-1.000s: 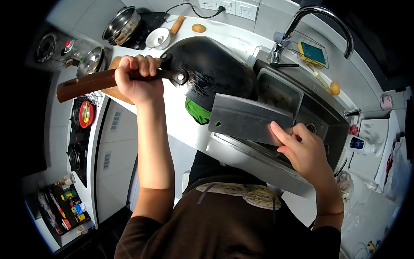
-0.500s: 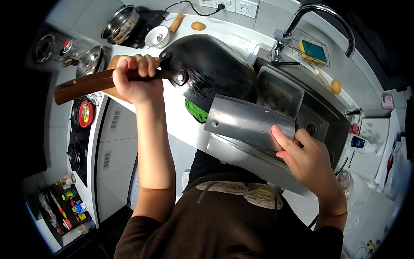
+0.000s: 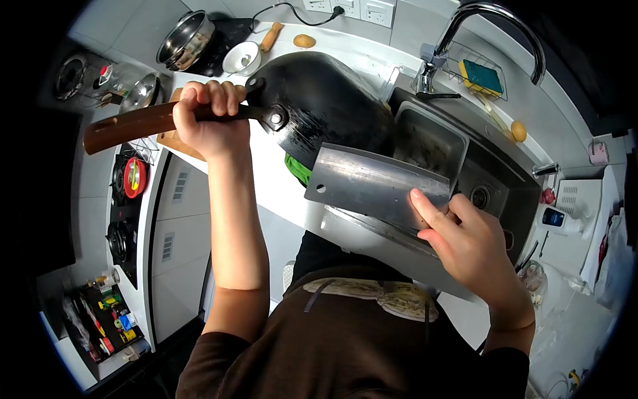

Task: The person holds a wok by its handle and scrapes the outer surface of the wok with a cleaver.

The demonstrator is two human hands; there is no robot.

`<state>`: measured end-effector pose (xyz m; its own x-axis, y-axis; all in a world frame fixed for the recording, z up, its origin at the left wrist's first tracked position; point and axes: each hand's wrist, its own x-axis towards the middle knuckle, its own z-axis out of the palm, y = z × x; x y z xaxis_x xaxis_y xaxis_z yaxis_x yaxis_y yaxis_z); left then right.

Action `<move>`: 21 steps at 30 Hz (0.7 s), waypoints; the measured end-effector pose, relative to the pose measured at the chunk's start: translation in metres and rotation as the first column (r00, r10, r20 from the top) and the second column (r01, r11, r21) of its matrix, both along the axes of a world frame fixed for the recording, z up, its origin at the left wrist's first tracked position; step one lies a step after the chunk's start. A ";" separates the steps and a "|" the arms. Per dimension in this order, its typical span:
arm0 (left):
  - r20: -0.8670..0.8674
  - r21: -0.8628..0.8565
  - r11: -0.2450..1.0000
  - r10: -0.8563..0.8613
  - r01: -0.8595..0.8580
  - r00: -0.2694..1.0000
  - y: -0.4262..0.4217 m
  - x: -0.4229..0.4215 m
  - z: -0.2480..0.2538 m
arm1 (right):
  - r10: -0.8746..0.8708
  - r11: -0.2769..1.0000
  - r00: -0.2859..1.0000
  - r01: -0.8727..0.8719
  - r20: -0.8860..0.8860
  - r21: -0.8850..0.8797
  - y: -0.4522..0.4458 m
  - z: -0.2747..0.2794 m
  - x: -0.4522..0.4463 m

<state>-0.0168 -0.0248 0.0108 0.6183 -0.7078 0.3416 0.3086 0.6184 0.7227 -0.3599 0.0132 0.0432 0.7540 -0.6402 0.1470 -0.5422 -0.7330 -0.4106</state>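
Observation:
My left hand [image 3: 214, 123] is wrapped round the brown wooden handle [image 3: 123, 129] of a black wok. The wok [image 3: 325, 90] is tipped over, showing its dark outer side with pale scratches near the handle. In my right hand [image 3: 473, 246] is a broad steel cleaver [image 3: 372, 183], my index finger laid along its blade. A round hole shows at the blade's left corner. The blade overlaps the wok's lower edge in view; I cannot tell whether they touch. A bright green cloth or similar item [image 3: 298, 169] peeks out below the wok.
The steel sink [image 3: 525, 199], with a grey basin [image 3: 458, 143] in it, lies to the right under a faucet [image 3: 492, 8]. A white bowl [image 3: 232, 65], a rolling-pin-like wooden piece [image 3: 271, 36] and a potato [image 3: 304, 41] stand behind the wok. A wooden board [image 3: 174, 141] lies left.
The cleaver and my right hand have shifted slightly left and toward my body. My left hand and the wok have barely moved.

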 end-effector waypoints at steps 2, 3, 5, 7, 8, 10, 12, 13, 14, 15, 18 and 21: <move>0.000 -0.001 1.000 -0.018 0.018 1.000 0.001 0.002 0.000 | 0.013 1.000 1.000 -0.013 0.003 -0.007 0.000 -0.002 -0.003; -0.004 0.002 0.999 -0.043 0.043 0.999 0.001 0.003 0.000 | 0.017 1.000 1.000 -0.017 0.007 -0.008 0.000 -0.001 -0.003; 0.000 0.001 0.998 -0.056 0.056 0.998 0.002 0.003 -0.001 | -0.009 0.999 1.000 0.010 -0.025 0.034 0.000 0.002 -0.005; -0.019 0.018 1.000 0.001 -0.001 1.000 0.001 -0.001 0.000 | -0.011 0.999 1.000 0.010 0.029 0.047 0.000 0.000 -0.003; -0.016 0.017 1.000 -0.001 0.002 1.000 0.001 -0.002 0.001 | -0.014 0.998 1.000 0.013 0.021 0.057 -0.001 0.000 -0.002; -0.024 0.010 1.000 -0.015 0.015 1.000 0.003 0.000 0.000 | -0.007 0.998 1.000 0.006 0.019 0.065 -0.001 -0.001 -0.001; -0.019 0.007 1.000 -0.006 0.006 1.000 0.003 0.001 -0.001 | 0.006 0.998 1.000 -0.006 -0.002 0.060 0.001 -0.002 -0.006; -0.018 0.005 1.000 -0.003 0.003 1.000 0.003 0.001 -0.001 | 0.007 0.998 1.000 -0.007 -0.002 0.060 0.001 -0.003 -0.005; -0.019 0.007 1.000 -0.003 0.003 1.000 0.003 0.001 -0.002 | -0.009 0.999 1.000 0.008 0.020 0.049 0.002 -0.004 -0.004; -0.022 0.013 1.000 0.011 -0.011 1.000 0.004 0.002 -0.002 | -0.026 0.999 0.999 0.024 0.042 0.039 0.003 -0.006 -0.004; -0.016 0.014 1.000 0.018 -0.017 1.000 0.004 0.006 -0.004 | -0.037 0.999 0.998 0.037 0.041 0.016 0.002 -0.009 -0.003; -0.003 0.008 1.000 0.004 -0.004 1.000 0.005 0.008 -0.004 | -0.031 1.000 0.998 0.031 0.046 0.003 0.001 -0.010 -0.003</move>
